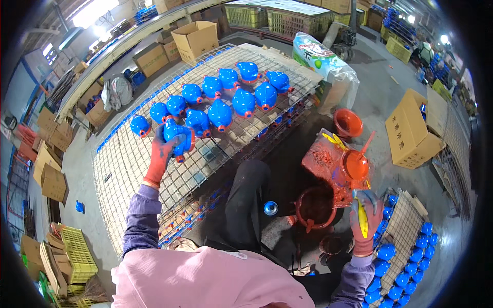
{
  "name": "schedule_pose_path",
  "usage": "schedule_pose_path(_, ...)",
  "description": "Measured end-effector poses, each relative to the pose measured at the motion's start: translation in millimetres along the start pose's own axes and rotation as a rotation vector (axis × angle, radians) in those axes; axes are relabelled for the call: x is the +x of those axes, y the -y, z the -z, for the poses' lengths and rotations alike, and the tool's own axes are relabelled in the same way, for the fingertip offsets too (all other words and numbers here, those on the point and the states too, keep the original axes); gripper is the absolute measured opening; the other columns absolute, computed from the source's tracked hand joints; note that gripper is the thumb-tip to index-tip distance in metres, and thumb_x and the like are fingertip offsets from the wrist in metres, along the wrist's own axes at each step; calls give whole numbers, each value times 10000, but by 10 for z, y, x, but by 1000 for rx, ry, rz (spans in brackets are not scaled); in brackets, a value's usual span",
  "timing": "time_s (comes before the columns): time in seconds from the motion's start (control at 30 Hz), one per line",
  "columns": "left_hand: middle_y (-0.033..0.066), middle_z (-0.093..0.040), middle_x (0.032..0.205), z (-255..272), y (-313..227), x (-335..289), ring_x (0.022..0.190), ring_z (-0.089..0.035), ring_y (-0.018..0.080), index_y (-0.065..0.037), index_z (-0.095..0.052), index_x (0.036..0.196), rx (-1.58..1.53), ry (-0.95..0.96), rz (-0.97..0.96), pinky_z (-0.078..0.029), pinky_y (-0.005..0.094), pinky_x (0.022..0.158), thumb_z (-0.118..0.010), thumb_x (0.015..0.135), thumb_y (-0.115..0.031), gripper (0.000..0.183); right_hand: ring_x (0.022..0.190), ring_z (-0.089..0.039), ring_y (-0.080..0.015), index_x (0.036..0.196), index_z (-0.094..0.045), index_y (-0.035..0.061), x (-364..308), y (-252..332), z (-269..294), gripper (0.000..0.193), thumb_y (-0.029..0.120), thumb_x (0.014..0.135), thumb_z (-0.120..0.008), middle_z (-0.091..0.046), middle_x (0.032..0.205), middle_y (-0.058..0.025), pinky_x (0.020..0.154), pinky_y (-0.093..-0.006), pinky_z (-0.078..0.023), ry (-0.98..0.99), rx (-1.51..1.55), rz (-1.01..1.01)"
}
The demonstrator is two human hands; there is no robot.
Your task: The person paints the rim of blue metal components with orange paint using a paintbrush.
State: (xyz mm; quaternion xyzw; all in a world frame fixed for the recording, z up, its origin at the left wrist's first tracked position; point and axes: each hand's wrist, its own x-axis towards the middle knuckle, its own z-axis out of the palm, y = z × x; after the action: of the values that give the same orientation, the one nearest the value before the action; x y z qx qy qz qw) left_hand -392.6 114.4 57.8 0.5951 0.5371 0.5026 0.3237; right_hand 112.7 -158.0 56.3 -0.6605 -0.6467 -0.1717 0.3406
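Observation:
My left hand (163, 152), in a red-stained glove, is closed around a glossy blue rounded piece (173, 130) with a red rim and tip, at the near edge of a wire-mesh rack (123, 169). Two rows of similar blue pieces (220, 114) stand just beyond it. On the right, my gloved right hand (368, 213) is closed on a yellow-handled paintbrush (363, 220). The brush's far end is hard to make out. Just beyond that hand, a cup of red paint (356, 165) sits on a paint-smeared stand (321, 160). Another yellow-handled tool (335, 140) lies there.
A red bucket (348, 123) stands behind the stand, and a paint-crusted bucket (315, 208) is nearer my legs. More blue pieces (386, 251) fill a rack at lower right. Open cardboard boxes (405, 133) and a yellow crate (78, 251) stand on the floor.

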Motion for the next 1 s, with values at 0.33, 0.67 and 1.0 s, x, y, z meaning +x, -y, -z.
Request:
schedule_pose_path(0.33,203,-516,1362,399,1319,931,1221,-523,314,21,-471,1360,831,193,-320,-402,397,1016,-761,812,-341,718,729,-649,-328,1271,-572,206,-606,-723,1198,525,87,767,-657,-634,845,-141,612,-453,-490,434,-654,-276)
schedule_pose_path(0.67,224,-465,1404,94,408,1022,1283,-456,341,18,-415,1416,892,245,-617,-344,379,1062,-511,998,-261,511,721,-662,-332,1173,-625,241,-2141,-1479,1429,416,62,798,-632,-664,823,-147,614,-416,-521,229,-556,-758)
schedule_pose_path(1.0,128,-523,1347,-1993,-1067,-448,1218,-510,220,9,-497,1336,67,667,-352,-408,349,1012,-589,848,-51,499,646,-651,-329,1013,-636,144,-2926,-2181,163,196,175,824,-597,-621,781,-160,501,-471,-485,598,-652,-588)
